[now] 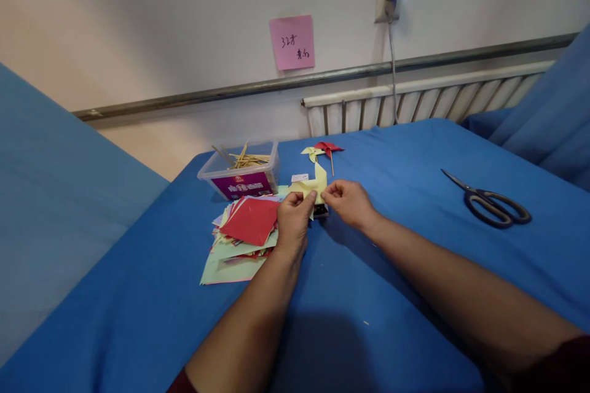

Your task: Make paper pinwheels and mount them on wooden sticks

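Observation:
Between my two hands is a yellow paper pinwheel (315, 186), partly folded, with one blade standing up. My left hand (295, 216) pinches its lower left part between thumb and fingers. On the other side, my right hand (348, 201) grips the right edge with its fingertips. A small dark box (321, 210) shows just beneath the paper; its contents are hard to make out. Behind my hands lie a finished red pinwheel (328, 147) and a pale yellow pinwheel (313, 153) on sticks. A stack of coloured paper squares (251, 221) rests beside my left hand.
A clear plastic tub (239, 175) of wooden sticks stands behind the paper stack. Black-handled scissors (488, 201) lie far right on the blue tablecloth (396, 319). Along the wall run a metal rail (239, 91) and a radiator (424, 98); a cord hangs from the socket (386, 3).

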A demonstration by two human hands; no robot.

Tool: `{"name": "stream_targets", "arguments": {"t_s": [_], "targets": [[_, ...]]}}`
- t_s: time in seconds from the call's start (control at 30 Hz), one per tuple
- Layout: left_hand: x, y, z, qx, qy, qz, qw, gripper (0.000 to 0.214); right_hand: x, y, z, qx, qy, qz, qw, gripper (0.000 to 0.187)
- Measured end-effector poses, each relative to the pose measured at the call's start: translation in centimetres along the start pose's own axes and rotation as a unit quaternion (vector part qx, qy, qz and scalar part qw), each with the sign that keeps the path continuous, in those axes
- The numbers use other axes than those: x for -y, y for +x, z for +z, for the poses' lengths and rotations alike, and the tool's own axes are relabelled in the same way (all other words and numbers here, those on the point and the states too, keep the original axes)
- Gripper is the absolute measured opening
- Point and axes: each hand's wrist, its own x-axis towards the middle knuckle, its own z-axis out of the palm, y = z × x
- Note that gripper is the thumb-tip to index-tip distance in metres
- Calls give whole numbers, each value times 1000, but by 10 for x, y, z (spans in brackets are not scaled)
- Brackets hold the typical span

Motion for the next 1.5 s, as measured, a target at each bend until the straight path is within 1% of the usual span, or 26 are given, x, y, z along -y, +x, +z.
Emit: {"name": "stream_targets", "arguments": {"t_s": [0.23, 0.4, 0.47, 0.53, 0.6, 0.67, 0.7, 0.77, 0.87, 1.03, 1.2, 1.3, 1.4, 1.5], "targets": [[-1, -1, 1, -2, 0, 0, 1000, 35, 1, -1, 2, -11, 45, 16, 999, 15], [-2, -2, 1, -4, 7, 0, 1000, 34, 5, -3, 3, -6, 58, 33, 998, 14], [-2, -2, 0, -6, 11, 5, 1000, 32, 8, -3, 2, 1, 84, 47, 995, 12], [-2, -1, -1, -10, 12, 7, 1000, 31, 9, 0, 0, -4, 134, 81, 988, 9], [-2, 0, -2, -13, 8, 5, 1000, 30, 6, 4, -5, -34, 191, 147, 970, 5], [-2, 1, -2, -16, 3, 3, 1000, 29, 0, 11, -10, -70, 238, 224, 942, 11], [-1, 1, -3, -16, 0, 2, 1000, 29, -4, 13, -12, -78, 258, 255, 928, 15], [-1, 1, -2, -15, -6, 3, 1000, 29, -11, 18, -15, -68, 274, 278, 918, 21], [0, 1, -1, -15, -13, 5, 1000, 30, -15, 19, -16, -40, 281, 278, 918, 26], [2, 2, -2, -13, -19, 1, 1000, 33, -12, 15, -14, -7, 297, 267, 917, 26], [2, 3, -3, -15, -18, 1, 1000, 34, -15, 13, -18, 45, 350, 233, 906, 14], [2, 3, -3, -13, -14, 0, 1000, 35, -17, 13, -21, 69, 363, 221, 902, 8], [3, 4, -4, -14, -11, -1, 1000, 35, -18, 13, -23, 75, 366, 209, 904, 13], [3, 4, -4, -17, -5, 4, 1000, 34, -18, 15, -24, 56, 340, 195, 918, 20]]}}
